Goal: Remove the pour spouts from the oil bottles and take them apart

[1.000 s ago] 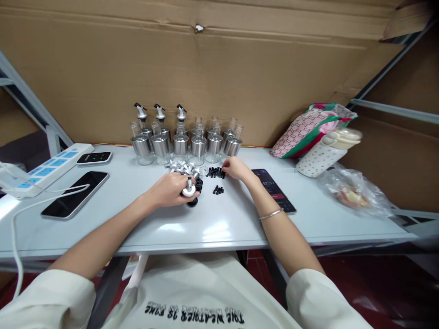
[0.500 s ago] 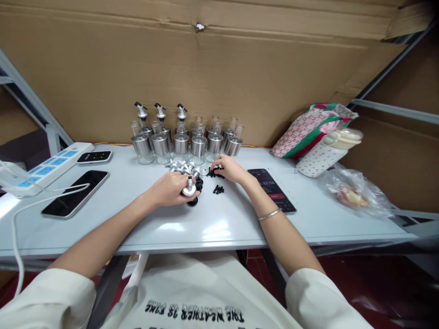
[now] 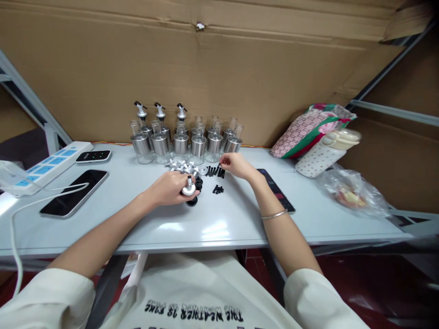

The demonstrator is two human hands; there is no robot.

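Note:
My left hand (image 3: 168, 188) is closed round a silver pourer cap (image 3: 189, 188) with a small spout, held just above the white table (image 3: 219, 219). Black round parts (image 3: 196, 185) lie right beside it. My right hand (image 3: 236, 165) pinches a small black piece at the row of black tubes (image 3: 214, 171). A few loose black bits (image 3: 217, 189) lie in front of that row. A heap of silver spouts (image 3: 181, 166) and a flat silver disc (image 3: 203, 170) lie between my hands and the bottles (image 3: 185, 142).
Several glass-and-steel bottles stand at the back, three fitted with pourers (image 3: 159, 111). A phone (image 3: 70, 198) with a cable, a small device (image 3: 93, 156) and a power strip (image 3: 44, 167) lie left. Another phone (image 3: 278, 190), a white flask (image 3: 325, 153), a patterned bag (image 3: 308, 128) and a plastic bag (image 3: 353, 192) are right.
My right hand moved left over the black tubes, then lifted slightly back with a small black piece pinched. My left hand stayed put with the cap.

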